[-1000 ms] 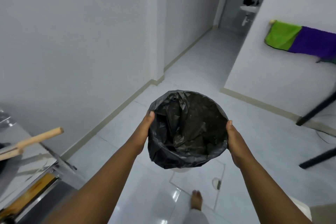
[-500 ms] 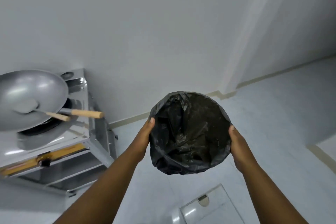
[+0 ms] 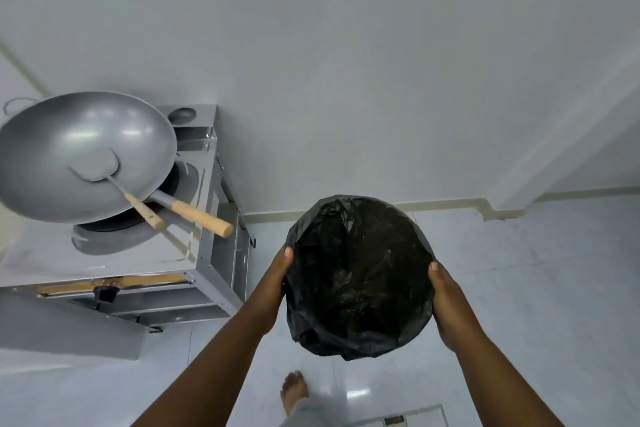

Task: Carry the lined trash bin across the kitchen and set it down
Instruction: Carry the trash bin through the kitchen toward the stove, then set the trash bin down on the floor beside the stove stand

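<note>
So I've got the trash bin [image 3: 360, 274] up in the air in front of me, held between both hands over the pale tiled floor [image 3: 519, 288], not touching the ground at all. My left hand [image 3: 277, 282] is flat against the left side of the bin, thumb up near the rim, fingers wrapped round the outside where I can't see them. My right hand [image 3: 450, 308] does the same thing on the right side, thumb tip resting at the rim, palm pressed on the plastic. Both hands are spread pretty wide, more cupping than pinching, with the bin squeezed between them. The black liner bag [image 3: 346, 340] is folded over the rim and hangs crumpled down the outside, so I honestly can't see the bin's own wall under it. Inside it's just dark wrinkled plastic with a few light specks. Off to the left, well apart from the bin, there's a steel stove stand [image 3: 207, 270] against the white wall [image 3: 346, 62], with a big grey wok [image 3: 86, 149] sitting on the burner. A spatula [image 3: 114, 177] lies in the wok, its wooden handle sticking out just beside the wok's own wooden handle. My bare foot [image 3: 294, 392] shows on the floor near me, below the bin.
</note>
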The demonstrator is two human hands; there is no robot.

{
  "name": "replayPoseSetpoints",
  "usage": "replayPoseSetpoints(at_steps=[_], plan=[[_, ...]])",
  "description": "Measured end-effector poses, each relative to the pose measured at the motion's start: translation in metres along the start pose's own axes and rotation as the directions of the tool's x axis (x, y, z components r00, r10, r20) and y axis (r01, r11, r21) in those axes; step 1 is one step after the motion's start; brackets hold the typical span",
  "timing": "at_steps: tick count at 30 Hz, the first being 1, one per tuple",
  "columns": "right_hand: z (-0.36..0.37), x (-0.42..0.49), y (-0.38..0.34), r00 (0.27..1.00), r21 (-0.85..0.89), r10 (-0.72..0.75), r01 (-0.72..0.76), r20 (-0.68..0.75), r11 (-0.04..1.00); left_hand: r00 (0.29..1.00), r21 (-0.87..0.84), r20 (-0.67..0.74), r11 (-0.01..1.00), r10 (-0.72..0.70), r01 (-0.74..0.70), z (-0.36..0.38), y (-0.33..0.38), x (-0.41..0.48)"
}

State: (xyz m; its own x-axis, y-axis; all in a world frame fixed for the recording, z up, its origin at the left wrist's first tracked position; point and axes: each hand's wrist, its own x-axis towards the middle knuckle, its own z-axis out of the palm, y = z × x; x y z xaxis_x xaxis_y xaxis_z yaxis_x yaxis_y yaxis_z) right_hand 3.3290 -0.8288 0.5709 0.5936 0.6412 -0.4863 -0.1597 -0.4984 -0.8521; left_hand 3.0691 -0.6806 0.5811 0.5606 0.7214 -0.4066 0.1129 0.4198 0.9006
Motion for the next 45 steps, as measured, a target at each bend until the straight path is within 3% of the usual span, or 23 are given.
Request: replayPoseSetpoints(at_steps=[9,18,28,34,42,45], plan=[[0.020,0.090,0.025,0.988,0.049,0.115,-0.121,0.105,0.991,0.984,-0.101,-0.080,0.984,-0.157,0.148,-0.006,-0.035,0.073],[0.059,0.219,0.149,0.908,0.037,0.318,-0.340,0.272,0.940,0.867,-0.157,-0.318,0.923,-0.383,0.351,-0.027,-0.188,0.161],[0.091,0.371,0.316,0.858,-0.095,0.402,-0.393,0.318,0.915,0.822,-0.162,-0.191,0.843,-0.537,0.513,-0.047,-0.366,0.282],[0.105,0.391,0.376,0.828,-0.164,0.472,-0.443,0.303,0.882,0.781,-0.184,-0.198,0.805,-0.593,0.564,-0.060,-0.428,0.302],[0.113,0.391,0.395,0.849,-0.189,0.456,-0.418,0.268,0.889,0.770,-0.250,-0.231,0.801,-0.595,0.544,-0.063,-0.459,0.298],[0.106,0.380,0.402,0.860,-0.121,0.467,-0.452,0.207,0.884,0.707,-0.344,-0.302,0.765,-0.639,0.545,-0.054,-0.466,0.287]])
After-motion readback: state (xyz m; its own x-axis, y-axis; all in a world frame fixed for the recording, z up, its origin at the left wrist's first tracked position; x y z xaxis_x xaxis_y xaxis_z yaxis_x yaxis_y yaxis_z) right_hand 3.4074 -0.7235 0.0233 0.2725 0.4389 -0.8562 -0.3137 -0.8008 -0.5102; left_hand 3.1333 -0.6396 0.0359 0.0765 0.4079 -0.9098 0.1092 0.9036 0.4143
